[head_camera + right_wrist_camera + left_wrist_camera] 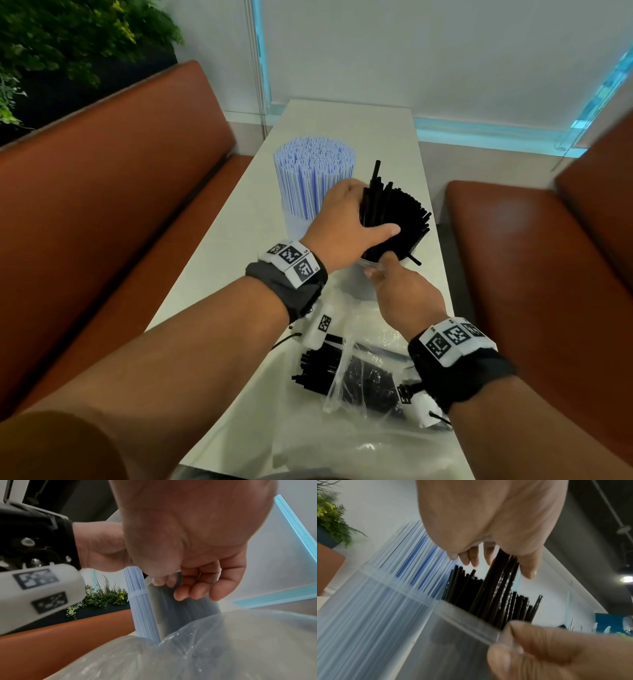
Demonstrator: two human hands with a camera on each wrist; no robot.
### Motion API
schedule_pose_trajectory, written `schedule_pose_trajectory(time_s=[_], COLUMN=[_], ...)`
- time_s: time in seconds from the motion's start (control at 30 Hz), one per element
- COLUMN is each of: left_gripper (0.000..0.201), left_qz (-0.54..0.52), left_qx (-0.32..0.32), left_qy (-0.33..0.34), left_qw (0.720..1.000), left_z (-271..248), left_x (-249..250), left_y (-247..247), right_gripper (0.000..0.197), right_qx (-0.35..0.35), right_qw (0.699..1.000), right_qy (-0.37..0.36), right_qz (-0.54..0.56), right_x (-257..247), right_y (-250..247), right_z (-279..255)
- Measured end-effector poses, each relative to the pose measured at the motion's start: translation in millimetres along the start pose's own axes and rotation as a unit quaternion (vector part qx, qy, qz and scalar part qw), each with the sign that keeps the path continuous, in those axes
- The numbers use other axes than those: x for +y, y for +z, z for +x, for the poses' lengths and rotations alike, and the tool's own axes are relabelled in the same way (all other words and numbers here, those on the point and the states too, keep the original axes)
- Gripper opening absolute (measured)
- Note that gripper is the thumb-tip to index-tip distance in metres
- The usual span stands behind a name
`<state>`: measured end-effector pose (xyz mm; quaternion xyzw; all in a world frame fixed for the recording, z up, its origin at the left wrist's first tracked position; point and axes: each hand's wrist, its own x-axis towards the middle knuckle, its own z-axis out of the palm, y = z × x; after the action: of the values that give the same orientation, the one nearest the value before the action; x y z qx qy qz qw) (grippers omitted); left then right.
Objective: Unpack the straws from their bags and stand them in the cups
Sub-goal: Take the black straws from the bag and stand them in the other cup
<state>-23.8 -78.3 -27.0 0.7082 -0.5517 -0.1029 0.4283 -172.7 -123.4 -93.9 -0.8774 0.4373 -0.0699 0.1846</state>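
Head view: on a white desk (239, 219), the left hand (346, 222) wraps around a bundle of black straws (397, 212) standing in a clear cup (462, 635), while the right hand (404, 291) pinches the cup's rim. Blue-striped straws (313, 174) fill the neighbouring cup. More black straws lie in a plastic bag (363, 377) nearer the person.

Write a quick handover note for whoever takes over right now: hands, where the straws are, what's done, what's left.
Left hand: grips a bundle of black straws standing in the near clear cup.
Right hand: pinches that cup's rim to steady it.
Done: blue-and-white straws stand in the far cup, with many black ones in the near cup.
Left: more black straws lie in the open plastic bag at the near end of the table; move them to the cup.
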Motion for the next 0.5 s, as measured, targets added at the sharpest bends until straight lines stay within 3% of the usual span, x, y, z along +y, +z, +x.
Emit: schedule_pose_trajectory(time_s=[0.07, 0.13, 0.2, 0.27, 0.4, 0.5], left_gripper=[0.085, 0.090, 0.072, 0.050, 0.041, 0.039], left_qz=[-0.053, -0.053, 0.019, 0.093, 0.143, 0.100], left_qx=[0.023, 0.059, 0.060, 0.014, -0.028, -0.030], left_qy=[0.002, 0.044, 0.120, 0.167, 0.137, 0.119], left_qw=[0.998, 0.996, 0.991, 0.981, 0.980, 0.987], left_z=[3.2, 6.8, 7.3, 2.0, -0.4, 4.6], left_x=[8.9, 18.4, 24.4, 24.5, 20.2, 23.3], left_y=[-10.1, -15.4, -15.4, -10.2, -10.3, -15.7], right_gripper=[0.024, 0.026, 0.026, 0.026, 0.026, 0.025], right_qx=[-0.007, -0.010, -0.011, -0.003, -0.001, -0.010], right_qw=[1.000, 1.000, 1.000, 1.000, 1.000, 1.000], right_qy=[0.001, 0.002, 0.005, 0.005, 0.006, 0.014], right_qz=[-0.001, -0.003, -0.007, -0.005, 0.000, 0.005], right_x=[-0.2, -0.5, -1.0, -2.0, -2.9, -2.6], right_y=[0.0, -0.2, -1.2, -2.2, -2.2, -1.6], right_z=[0.5, 1.0, 0.1, -1.9, -2.0, 0.5])
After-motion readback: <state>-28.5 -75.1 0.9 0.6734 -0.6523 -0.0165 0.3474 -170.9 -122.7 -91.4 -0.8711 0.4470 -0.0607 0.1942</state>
